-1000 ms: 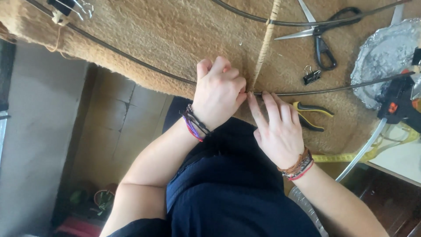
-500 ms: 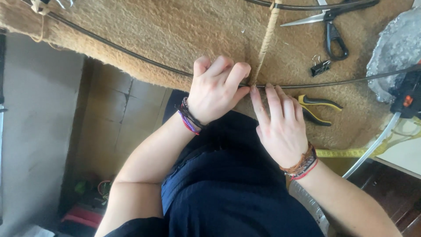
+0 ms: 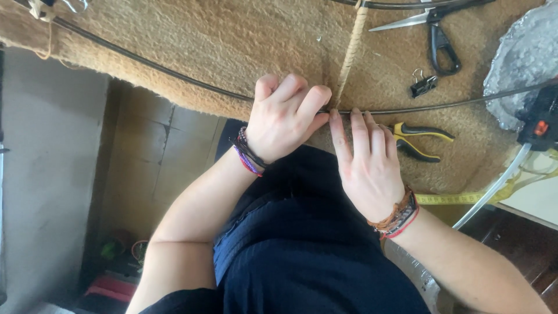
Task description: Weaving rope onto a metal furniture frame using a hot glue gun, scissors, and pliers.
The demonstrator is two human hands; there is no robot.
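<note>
- Head view: I look down at a thin dark wire (image 3: 465,103) that runs in a long curve over a coarse brown fibre mat (image 3: 232,46); just above the hands it meets a pale cord-wrapped rod (image 3: 351,52) that runs away toward the far edge.
- My left hand (image 3: 288,119) is curled narrow, its fingertips bunched at that crossing; it looks to pinch the wire there, though I cannot see the grip itself.
- My right hand (image 3: 369,166) lies flat with the fingers straight and together, tips touching the wire just right of the crossing. My guess is that it presses the wire down so the joint stays put while the left works it.
- Just right of the right hand lie yellow-handled pliers (image 3: 421,139), within easy reach. Farther off sit a black binder clip (image 3: 423,85) and black-handled scissors (image 3: 433,26).
- At the right edge I see a crumpled silvery sheet (image 3: 523,58), a black tool with a red button (image 3: 540,119), and a yellow measuring tape (image 3: 459,199) near the mat's edge.
- Against the frame half a second ago, both hands sit on the same spot; the left fingers have curled a little tighter, and the view has tipped slightly, so the scissors lie closer to the top edge.
</note>
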